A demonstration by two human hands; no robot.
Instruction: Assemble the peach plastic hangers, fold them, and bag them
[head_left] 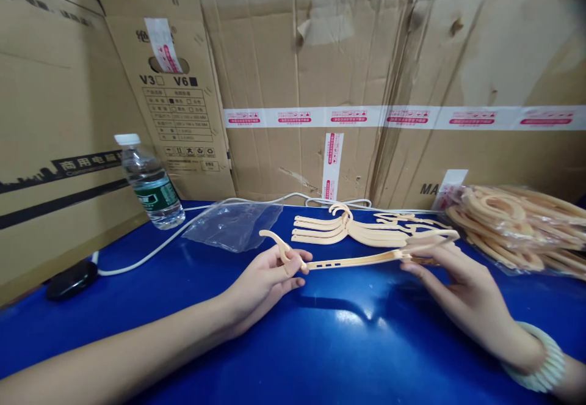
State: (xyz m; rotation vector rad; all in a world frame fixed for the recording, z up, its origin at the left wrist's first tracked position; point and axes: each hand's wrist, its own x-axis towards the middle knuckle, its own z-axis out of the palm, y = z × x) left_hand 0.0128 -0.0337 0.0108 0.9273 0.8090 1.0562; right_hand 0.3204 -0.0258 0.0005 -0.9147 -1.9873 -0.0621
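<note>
Nearest to the camera is the bare left forearm (pixel 151 338), which leads to the left hand (pixel 268 273). This hand is almost closed: its thumb and fingers pinch one end of a pale orange hanger (pixel 352 262), just beside a curved part that rises above them. The right hand (pixel 478 292), with a pale bracelet (pixel 535 359) at its wrist, is half closed around the other end; its far fingers are partly hidden. The hanger is above the blue worktop (pixel 274 359), in front of similar hangers (pixel 347 229). For good handling, it seems wise to support both ends evenly and press gently near the slots, because such a thin bar could probably bend.
</note>
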